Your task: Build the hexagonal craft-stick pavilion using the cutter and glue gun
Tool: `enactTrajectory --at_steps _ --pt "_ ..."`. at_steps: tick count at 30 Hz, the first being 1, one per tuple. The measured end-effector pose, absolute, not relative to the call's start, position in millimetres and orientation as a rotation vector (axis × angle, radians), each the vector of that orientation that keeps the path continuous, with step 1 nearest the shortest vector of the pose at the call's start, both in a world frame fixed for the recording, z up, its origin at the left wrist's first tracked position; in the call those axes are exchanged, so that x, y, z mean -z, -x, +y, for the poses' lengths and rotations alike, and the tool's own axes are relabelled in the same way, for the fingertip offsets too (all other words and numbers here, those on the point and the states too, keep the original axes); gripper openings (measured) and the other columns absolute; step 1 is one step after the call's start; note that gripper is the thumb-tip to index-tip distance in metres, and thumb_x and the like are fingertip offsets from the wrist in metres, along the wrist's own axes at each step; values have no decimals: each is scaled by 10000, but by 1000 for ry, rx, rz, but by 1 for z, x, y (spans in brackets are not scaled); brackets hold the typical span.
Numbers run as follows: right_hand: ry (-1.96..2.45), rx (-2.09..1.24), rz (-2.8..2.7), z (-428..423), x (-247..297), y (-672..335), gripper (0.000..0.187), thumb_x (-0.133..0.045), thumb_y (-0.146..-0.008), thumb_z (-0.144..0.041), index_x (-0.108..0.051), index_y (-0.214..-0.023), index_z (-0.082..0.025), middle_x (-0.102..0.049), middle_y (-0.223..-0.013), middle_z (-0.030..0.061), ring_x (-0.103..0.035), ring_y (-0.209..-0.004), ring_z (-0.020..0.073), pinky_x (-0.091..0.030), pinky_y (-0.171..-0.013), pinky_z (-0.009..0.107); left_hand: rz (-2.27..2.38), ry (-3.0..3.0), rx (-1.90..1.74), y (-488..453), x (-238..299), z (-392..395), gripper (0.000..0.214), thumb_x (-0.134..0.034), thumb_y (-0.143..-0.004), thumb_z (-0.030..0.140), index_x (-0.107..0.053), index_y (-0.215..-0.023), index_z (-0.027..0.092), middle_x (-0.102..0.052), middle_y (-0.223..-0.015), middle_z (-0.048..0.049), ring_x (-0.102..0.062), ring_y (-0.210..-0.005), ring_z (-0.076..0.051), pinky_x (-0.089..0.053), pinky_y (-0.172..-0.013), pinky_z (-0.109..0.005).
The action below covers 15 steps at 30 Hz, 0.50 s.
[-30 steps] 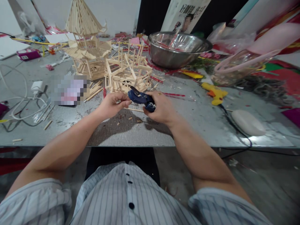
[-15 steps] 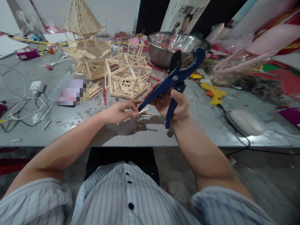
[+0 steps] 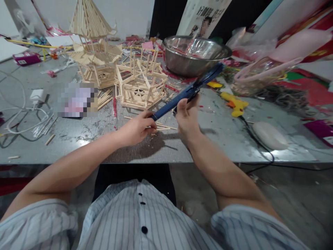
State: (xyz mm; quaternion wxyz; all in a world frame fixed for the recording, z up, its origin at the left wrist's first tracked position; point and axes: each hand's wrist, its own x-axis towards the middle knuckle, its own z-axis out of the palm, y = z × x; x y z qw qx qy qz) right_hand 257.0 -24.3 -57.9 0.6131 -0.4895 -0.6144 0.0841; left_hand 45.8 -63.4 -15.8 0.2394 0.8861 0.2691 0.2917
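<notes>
A blue pipe cutter is held up slantwise over the front of the table, seen edge-on with its jaw end toward the metal bowl. My left hand is closed round the near end of its long handle. Further up, my right hand grips the cutter around its middle, thumb on the near side; some of its fingers are hidden behind. Thin wooden sticks lie on the table just beneath. Beyond them sits an open stick framework, and to its left stands a stick pagoda model.
A metal bowl stands at the back. To the right are a yellow glue gun, a white oval object and a pink-rimmed basket. On the left lie a blurred-out phone, a white charger and cables.
The cutter has turned from broadside to edge-on and its jaw end has lowered. My left hand has gone from pinching a thin stick to grasping the handle end.
</notes>
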Motion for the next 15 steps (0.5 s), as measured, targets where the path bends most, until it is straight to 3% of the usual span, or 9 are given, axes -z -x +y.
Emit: enactTrajectory --at_steps 5,11,15 --pt "1187 -243 -1521 -40 57 -248 591 -478 -896 -515 -276 -1423 -340 -541 -1203 110 -545 -1180 272 -494 -951 495 667 -2569 -796 -54 24 -70 83 -570 -880 131 -648 -858 150 -568 -1134 -122 -604 -988 -188 -517 -872 -303" --pt "1192 -147 -1532 -47 39 -252 663 -408 -818 -243 -287 -1464 -330 -550 -1135 86 -603 -1086 262 -518 -929 494 619 -2475 -823 -51 24 -64 95 -535 -914 152 -610 -856 160 -628 -1150 -119 -614 -1079 -179 -506 -923 -296" --pt "1163 -135 -1469 -46 29 -264 729 -398 -756 -207 -275 -1467 -313 -536 -1216 98 -628 -1041 276 -531 -891 502 840 -2210 -1039 -38 16 -55 100 -563 -918 220 -587 -847 154 -673 -855 -47 -641 -815 -118 -520 -763 -228"
